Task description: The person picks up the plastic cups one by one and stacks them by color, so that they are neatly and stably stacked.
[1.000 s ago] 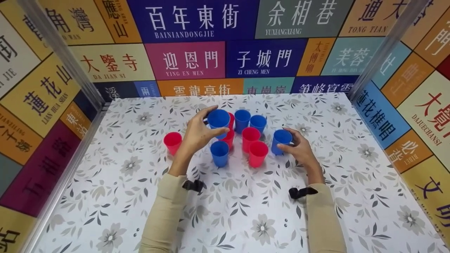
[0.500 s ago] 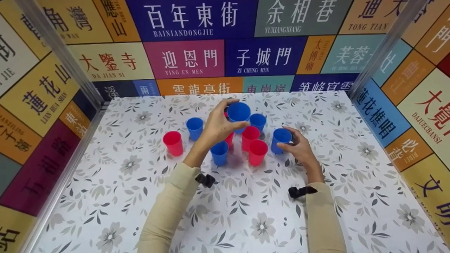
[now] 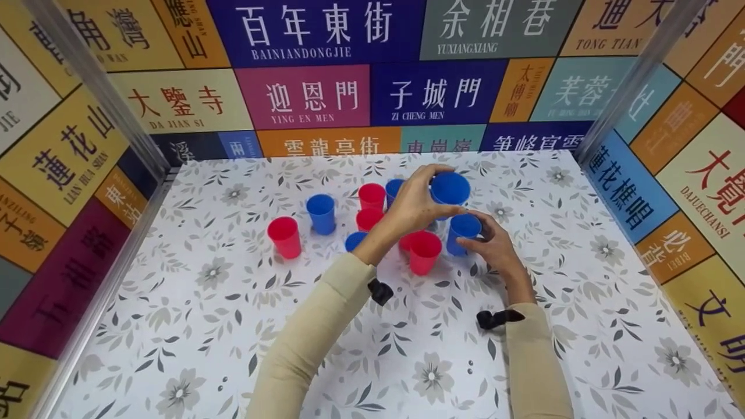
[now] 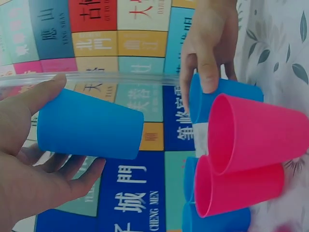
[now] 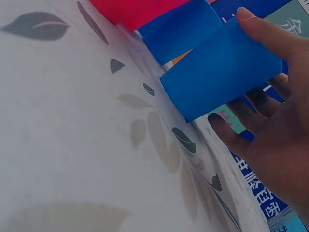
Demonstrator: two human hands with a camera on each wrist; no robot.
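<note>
While the left hand [image 3: 416, 201] holds a blue cup [image 3: 451, 187] up off the table [image 3: 221, 326], its thumb lies along one side near the rim and its fingers bend against the other. That raised cup is smooth, plain and round, apparently plastic, tapering from a wide mouth to a narrower base, and its mouth faces up. Just beside it, the right hand [image 3: 495, 240] grips a second blue cup [image 3: 461, 237] of the same shape between thumb and curled fingers, its base on the table, whose white surface is printed with grey flowers and leaves. Left of this cup stands a bright red cup [image 3: 425, 257], overlapping another red cup [image 3: 405, 241] that the left wrist mostly hides. Farther left, two more red cups [image 3: 371, 196] stand one in front of the other; near them, a third blue cup [image 3: 394, 191] and a fourth blue cup [image 3: 354, 240] are partly covered by the left hand and wrist. At the far left, a lone red cup [image 3: 284, 237] stands near a fifth blue cup [image 3: 321, 214]. Both sleeves [image 3: 317, 337] are beige fabric, and colourful lettered panels [image 3: 314, 35] form the walls.
</note>
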